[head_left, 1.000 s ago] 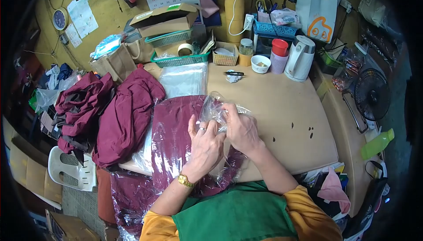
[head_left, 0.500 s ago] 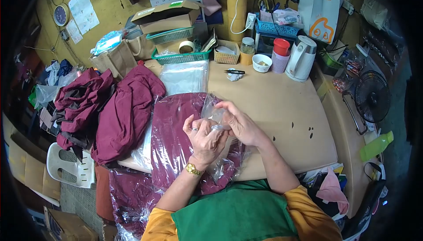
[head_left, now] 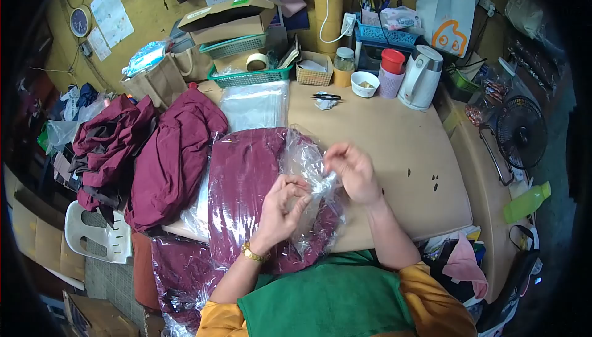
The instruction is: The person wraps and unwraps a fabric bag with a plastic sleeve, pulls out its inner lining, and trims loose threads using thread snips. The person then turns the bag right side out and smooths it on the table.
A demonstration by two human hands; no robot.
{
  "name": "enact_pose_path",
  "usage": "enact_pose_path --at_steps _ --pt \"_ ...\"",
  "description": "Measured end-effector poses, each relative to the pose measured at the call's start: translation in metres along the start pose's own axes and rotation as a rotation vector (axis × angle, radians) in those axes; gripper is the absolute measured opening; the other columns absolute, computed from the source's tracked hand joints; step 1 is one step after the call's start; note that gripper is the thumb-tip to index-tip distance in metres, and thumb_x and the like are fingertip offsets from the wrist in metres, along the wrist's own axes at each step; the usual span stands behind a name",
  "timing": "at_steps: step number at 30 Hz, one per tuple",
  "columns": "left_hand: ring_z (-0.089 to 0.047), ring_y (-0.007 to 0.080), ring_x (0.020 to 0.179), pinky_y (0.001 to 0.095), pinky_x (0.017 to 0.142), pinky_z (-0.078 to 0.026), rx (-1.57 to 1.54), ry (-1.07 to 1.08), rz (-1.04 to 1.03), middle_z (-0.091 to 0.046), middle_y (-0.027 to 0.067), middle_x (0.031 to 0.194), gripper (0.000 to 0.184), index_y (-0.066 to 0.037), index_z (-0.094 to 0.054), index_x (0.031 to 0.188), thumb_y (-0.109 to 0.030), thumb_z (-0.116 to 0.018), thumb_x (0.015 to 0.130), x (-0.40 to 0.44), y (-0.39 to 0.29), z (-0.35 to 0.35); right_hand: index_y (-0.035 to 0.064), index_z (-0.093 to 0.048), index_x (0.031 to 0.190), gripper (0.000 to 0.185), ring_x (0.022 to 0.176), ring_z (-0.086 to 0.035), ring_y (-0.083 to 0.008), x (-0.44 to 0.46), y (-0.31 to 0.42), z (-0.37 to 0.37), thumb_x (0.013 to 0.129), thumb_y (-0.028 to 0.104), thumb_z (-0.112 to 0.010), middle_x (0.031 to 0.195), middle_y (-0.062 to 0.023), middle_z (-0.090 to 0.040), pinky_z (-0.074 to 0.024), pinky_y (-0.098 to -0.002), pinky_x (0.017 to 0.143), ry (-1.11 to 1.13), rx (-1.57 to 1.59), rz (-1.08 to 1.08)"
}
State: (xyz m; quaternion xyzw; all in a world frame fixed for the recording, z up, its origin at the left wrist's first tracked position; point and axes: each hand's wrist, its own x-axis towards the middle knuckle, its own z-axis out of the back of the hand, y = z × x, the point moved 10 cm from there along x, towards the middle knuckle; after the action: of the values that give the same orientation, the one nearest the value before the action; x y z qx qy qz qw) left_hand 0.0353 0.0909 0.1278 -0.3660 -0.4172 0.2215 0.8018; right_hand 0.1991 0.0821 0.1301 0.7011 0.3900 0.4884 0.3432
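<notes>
Clear plastic bag (head_left: 304,159) bunches between curled left hand (head_left: 285,206) at eight o'clock and right hand (head_left: 354,172) at two; grips unclear; best tugged evenly.

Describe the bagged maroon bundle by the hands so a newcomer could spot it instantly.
Over the large tan tabletop, find the left hand and right hand. Beneath and left of them lies the bagged maroon bundle. Unlike the uncovered maroon garments farther left, it wears shiny plastic, bunched between the hands.
</notes>
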Motion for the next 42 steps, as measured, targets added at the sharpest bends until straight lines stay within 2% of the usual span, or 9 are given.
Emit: enact_pose_path --at_steps 1,3,9,12,14,23,28,32,42 --pt "-0.057 0.0241 0.099 0.0354 0.087 -0.042 -0.23 -0.044 0.147 -0.058 0.0113 0.106 0.008 -0.004 -0.063 0.082 -0.005 -0.071 0.083 -0.001 0.016 0.005 0.0035 -0.061 0.109 0.023 0.073 -0.063 -0.0163 -0.005 0.014 -0.009 0.087 0.003 -0.068 0.087 -0.0056 -0.066 -0.0512 -0.0305 0.065 0.004 0.001 0.001" --pt "-0.055 0.0216 0.097 0.0345 0.084 -0.043 -0.146 -0.108 0.071 -0.056 0.0104 0.103 0.01 -0.002 -0.063 0.082 -0.007 -0.072 0.084 0.003 -0.001 0.021 0.0063 -0.068 0.097 0.016 0.071 -0.059 -0.0202 -0.027 0.069 -0.071 0.082 0.0 -0.068 0.08 -0.0056 -0.059 -0.0468 -0.0336 0.06 0.279 -1.088 0.463" --pt "-0.062 0.0214 0.092 0.033 0.072 -0.051 0.033 -0.15 -0.022 -0.061 0.0147 0.106 0.017 0.001 -0.06 0.099 -0.001 -0.068 0.084 -0.001 -0.033 0.012 0.003 -0.071 0.097 0.016 0.067 -0.057 -0.0261 -0.035 0.013 -0.056 0.081 0.003 -0.068 0.076 -0.0119 -0.054 -0.0454 -0.0349 0.058 0.184 -0.683 0.244" --pt "-0.061 0.0078 0.078 0.0209 0.064 -0.052 -0.187 -0.203 0.064 -0.056 0.0088 0.113 0.037 0.003 -0.048 0.125 -0.009 -0.065 0.094 -0.006 -0.007 -0.008 0.0012 -0.072 0.1 0.013 0.072 -0.06 -0.016 -0.037 -0.007 -0.042 0.089 0.007 -0.066 0.087 -0.0082 -0.064 -0.047 -0.029 0.062 0.042 -0.413 0.101" --pt "-0.061 0.0133 0.081 0.0269 0.067 -0.051 -0.226 -0.179 0.13 -0.056 0.0098 0.104 0.044 0.003 -0.05 0.125 -0.011 -0.07 0.089 -0.016 0.017 -0.023 -0.0013 -0.072 0.102 0.016 0.078 -0.057 -0.0077 -0.038 -0.026 -0.021 0.096 0.009 -0.061 0.094 -0.0045 -0.068 -0.0465 -0.0243 0.067 -0.114 -0.187 -0.026" --pt "-0.054 0.0225 0.066 0.0343 0.06 -0.047 0.214 -0.042 -0.068 -0.053 0.0087 0.082 0.037 -0.003 -0.067 0.112 -0.001 -0.075 0.076 -0.014 0.018 -0.028 -0.0031 -0.07 0.087 0.016 0.071 -0.054 -0.0097 -0.037 -0.018 -0.007 0.094 0.009 -0.063 0.077 -0.0046 -0.063 -0.0434 -0.0256 0.065 -0.022 -0.36 -0.001" --pt "-0.061 0.0147 0.064 0.027 0.06 -0.053 0.165 0.021 0.14 -0.053 0.0155 0.117 0.066 -0.002 -0.044 0.143 -0.001 -0.071 0.082 -0.007 -0.012 -0.019 -0.0032 -0.069 0.091 0.017 0.065 -0.051 -0.0111 -0.037 -0.009 -0.012 0.096 0.011 -0.06 0.077 -0.0057 -0.059 -0.0412 -0.0277 0.057 -0.04 -0.636 0.021" --pt "-0.066 0.0125 0.072 0.0231 0.063 -0.056 -0.402 -0.072 0.307 -0.054 0.0102 0.117 0.047 0.004 -0.049 0.136 0.002 -0.063 0.091 -0.011 0.003 -0.026 -0.0038 -0.068 0.092 0.018 0.064 -0.051 -0.0102 -0.04 -0.004 -0.024 0.096 0.012 -0.06 0.079 -0.0059 -0.059 -0.0424 -0.027 0.057 -0.022 -0.562 0.022" --pt "-0.068 0.0139 0.071 0.0248 0.067 -0.058 -0.537 -0.219 0.41 -0.065 0.0064 0.085 0.012 0.007 -0.069 0.098 -0.003 -0.066 0.092 -0.019 0.047 -0.024 -0.0037 -0.068 0.096 0.01 0.076 -0.057 -0.0136 -0.039 0.022 -0.021 0.088 0.002 -0.066 0.088 -0.0067 -0.057 -0.0476 -0.028 0.064 0.05 -0.657 0.012"
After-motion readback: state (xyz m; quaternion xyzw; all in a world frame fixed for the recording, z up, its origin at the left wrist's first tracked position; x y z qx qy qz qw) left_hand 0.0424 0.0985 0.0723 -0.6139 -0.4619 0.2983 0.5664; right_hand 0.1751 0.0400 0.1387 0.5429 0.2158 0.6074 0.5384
